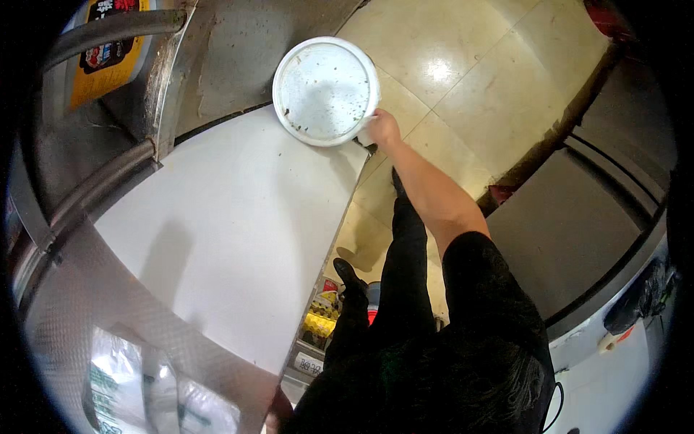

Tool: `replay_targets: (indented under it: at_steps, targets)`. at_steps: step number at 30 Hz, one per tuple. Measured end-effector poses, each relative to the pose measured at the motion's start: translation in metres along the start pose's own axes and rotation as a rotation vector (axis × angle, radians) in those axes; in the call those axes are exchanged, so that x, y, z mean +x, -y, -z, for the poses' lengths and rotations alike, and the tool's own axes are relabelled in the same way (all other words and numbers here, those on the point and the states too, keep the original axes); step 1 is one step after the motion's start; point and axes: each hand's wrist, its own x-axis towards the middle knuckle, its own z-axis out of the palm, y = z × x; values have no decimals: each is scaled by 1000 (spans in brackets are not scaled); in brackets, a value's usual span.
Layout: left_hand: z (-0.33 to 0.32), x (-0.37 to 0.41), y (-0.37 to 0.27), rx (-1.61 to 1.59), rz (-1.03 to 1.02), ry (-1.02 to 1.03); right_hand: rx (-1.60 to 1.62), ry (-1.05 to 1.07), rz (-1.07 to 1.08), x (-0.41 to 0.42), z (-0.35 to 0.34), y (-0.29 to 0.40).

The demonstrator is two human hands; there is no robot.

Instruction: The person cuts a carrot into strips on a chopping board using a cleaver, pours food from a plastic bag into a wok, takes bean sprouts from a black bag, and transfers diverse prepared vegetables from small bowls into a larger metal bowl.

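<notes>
My right hand (384, 128) grips the near right rim of a round white plastic basin or tub (325, 89). Dark and greenish specks are scattered over its pale inside. It overlaps the far right corner of a white work board (227, 217); whether it touches the board cannot be told. Something whitish and crumpled shows beneath my fingers. Low in the picture, by the board's near right corner, a small patch of skin (277, 409) appears to be part of my left hand or wrist, with its fingers hidden.
A metal rail (103, 176) and a jug with a yellow and black label (111, 59) are at left. Plastic bags (116, 374) lie at lower left. Yellow trays (320, 320) sit beneath the counter. Tiled floor (450, 108) runs right of the board, bordered by a grey cabinet (564, 233).
</notes>
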Motion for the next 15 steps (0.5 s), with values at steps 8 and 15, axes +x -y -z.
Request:
replay_targets:
  at_steps: [8,15]
  targets:
    - [-9,6,-9,69,-27,120,-650,-103,550,-57,-24,94]
    - [37,26,7,84,-26,272,-382,66,128,-117,21,63]
